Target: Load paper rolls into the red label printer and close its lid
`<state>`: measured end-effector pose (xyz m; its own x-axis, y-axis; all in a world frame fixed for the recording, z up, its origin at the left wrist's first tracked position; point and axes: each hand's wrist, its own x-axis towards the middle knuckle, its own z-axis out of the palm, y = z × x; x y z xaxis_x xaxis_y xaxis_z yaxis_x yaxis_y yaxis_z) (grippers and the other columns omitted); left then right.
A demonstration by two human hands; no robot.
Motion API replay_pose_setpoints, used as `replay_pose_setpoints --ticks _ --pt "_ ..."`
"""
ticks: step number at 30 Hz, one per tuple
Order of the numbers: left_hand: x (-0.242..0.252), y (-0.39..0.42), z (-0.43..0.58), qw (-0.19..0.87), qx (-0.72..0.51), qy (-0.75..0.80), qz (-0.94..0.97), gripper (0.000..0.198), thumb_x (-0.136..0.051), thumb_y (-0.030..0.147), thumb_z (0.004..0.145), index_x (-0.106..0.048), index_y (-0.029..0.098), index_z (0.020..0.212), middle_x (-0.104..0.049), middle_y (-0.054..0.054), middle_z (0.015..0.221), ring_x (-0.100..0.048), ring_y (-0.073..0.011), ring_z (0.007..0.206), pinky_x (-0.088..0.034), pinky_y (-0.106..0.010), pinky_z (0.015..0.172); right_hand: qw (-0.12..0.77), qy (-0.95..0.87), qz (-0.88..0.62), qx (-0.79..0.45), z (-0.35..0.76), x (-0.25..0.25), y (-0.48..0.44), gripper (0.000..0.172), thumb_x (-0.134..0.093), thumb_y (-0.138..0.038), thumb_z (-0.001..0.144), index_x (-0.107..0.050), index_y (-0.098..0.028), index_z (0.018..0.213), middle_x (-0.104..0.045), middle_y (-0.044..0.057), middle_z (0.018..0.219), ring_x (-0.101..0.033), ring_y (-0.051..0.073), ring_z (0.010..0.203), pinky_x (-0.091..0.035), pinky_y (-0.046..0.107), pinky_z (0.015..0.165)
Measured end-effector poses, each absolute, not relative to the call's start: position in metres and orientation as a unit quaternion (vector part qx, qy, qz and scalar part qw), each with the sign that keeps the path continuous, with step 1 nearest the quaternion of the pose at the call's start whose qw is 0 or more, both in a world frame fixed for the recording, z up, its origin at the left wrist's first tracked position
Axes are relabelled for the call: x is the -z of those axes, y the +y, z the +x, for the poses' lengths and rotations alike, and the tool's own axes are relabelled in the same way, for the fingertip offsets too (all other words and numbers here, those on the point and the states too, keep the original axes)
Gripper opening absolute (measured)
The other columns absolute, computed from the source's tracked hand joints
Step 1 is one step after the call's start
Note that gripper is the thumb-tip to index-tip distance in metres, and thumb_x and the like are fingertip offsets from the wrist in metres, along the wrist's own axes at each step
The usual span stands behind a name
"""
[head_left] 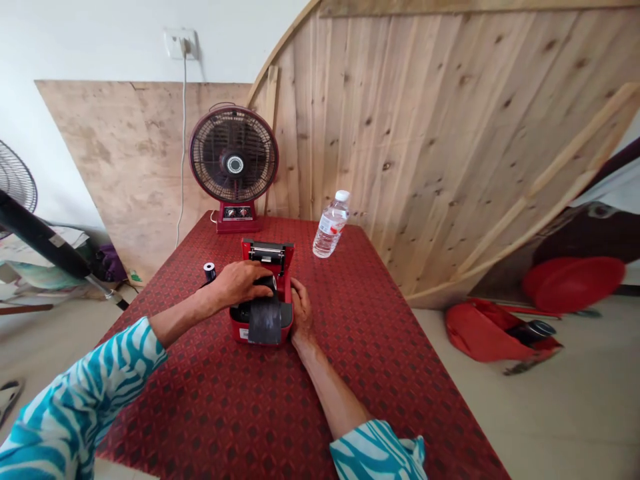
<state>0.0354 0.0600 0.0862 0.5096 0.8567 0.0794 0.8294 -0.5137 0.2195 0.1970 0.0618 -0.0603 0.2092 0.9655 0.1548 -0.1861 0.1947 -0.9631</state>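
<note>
A small red and black printer (240, 333) stands on the red patterned table with its lid tipped up at the back. My left hand (243, 283) has its fingers closed round a black paper roll (273, 283) inside the open printer. A dark strip (265, 323) hangs from the roll over the printer's front edge. Against the printer's right side rests my right hand (302, 309), its fingers curved along the red casing. Just left of the printer a small black roll (209, 271) with a white core stands upright.
At the table's (350, 373) back left stands a red fan (234, 160). A clear water bottle (331, 225) is behind and right of the printer. Wooden boards (400, 133) lean behind the table. A red bag (480, 330) lies on the floor at right.
</note>
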Motion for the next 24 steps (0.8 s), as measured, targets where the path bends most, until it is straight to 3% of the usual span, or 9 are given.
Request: replay_pose_setpoints --ticks 6,10,13,17,20,24 --pt "-0.080 0.074 0.066 0.029 0.047 0.534 0.844 0.026 -0.069 0.024 0.080 -0.072 0.020 0.105 -0.072 -0.016 0.105 -0.067 -0.0356 0.100 -0.052 -0.042 0.080 0.639 -0.443 -0.441 -0.448 0.197 0.060 0.063 0.040 -0.051 -0.044 0.083 -0.065 -0.022 0.113 -0.067 0.006 0.118 -0.058 0.022 0.114 -0.041 0.038 0.103" --pt "-0.070 0.089 0.071 0.045 0.081 0.525 0.846 0.018 -0.070 0.016 0.075 -0.075 0.017 0.093 -0.074 -0.017 0.095 -0.069 -0.0355 0.095 -0.053 -0.041 0.078 0.639 -0.448 -0.434 -0.451 0.196 0.059 0.062 0.040 -0.050 -0.043 0.084 -0.065 -0.022 0.115 -0.067 0.006 0.119 -0.058 0.022 0.114 -0.041 0.039 0.103" --pt "-0.073 0.092 0.063 0.075 0.086 0.501 0.858 0.019 -0.071 0.023 0.077 -0.075 0.020 0.095 -0.075 -0.012 0.098 -0.069 -0.0330 0.098 -0.053 -0.037 0.079 0.638 -0.442 -0.433 -0.458 0.196 0.058 0.062 0.040 -0.051 -0.044 0.084 -0.064 -0.022 0.115 -0.067 0.006 0.120 -0.059 0.022 0.114 -0.041 0.039 0.103" --pt "-0.088 0.070 0.037 0.142 -0.029 0.476 0.868 0.029 -0.057 0.032 0.089 -0.069 0.025 0.114 -0.072 -0.005 0.116 -0.067 -0.0236 0.105 -0.050 -0.031 0.089 0.642 -0.438 -0.438 -0.452 0.196 0.056 0.061 0.039 -0.051 -0.044 0.083 -0.066 -0.023 0.112 -0.068 0.005 0.118 -0.059 0.021 0.113 -0.041 0.038 0.102" --pt "-0.091 0.044 0.015 0.219 -0.139 0.456 0.851 0.030 -0.055 0.038 0.090 -0.071 0.024 0.111 -0.074 -0.003 0.106 -0.069 -0.0202 0.095 -0.050 -0.029 0.088 0.640 -0.437 -0.447 -0.447 0.196 0.054 0.061 0.039 -0.051 -0.045 0.082 -0.066 -0.023 0.111 -0.069 0.005 0.116 -0.059 0.022 0.112 -0.043 0.038 0.101" --pt "-0.076 0.024 0.003 0.203 -0.181 0.421 0.865 0.027 -0.057 0.036 0.089 -0.071 0.023 0.108 -0.074 -0.004 0.106 -0.068 -0.0203 0.096 -0.050 -0.032 0.090 0.645 -0.436 -0.449 -0.439 0.196 0.055 0.061 0.038 -0.051 -0.044 0.082 -0.066 -0.023 0.110 -0.069 0.004 0.116 -0.059 0.021 0.113 -0.042 0.038 0.102"
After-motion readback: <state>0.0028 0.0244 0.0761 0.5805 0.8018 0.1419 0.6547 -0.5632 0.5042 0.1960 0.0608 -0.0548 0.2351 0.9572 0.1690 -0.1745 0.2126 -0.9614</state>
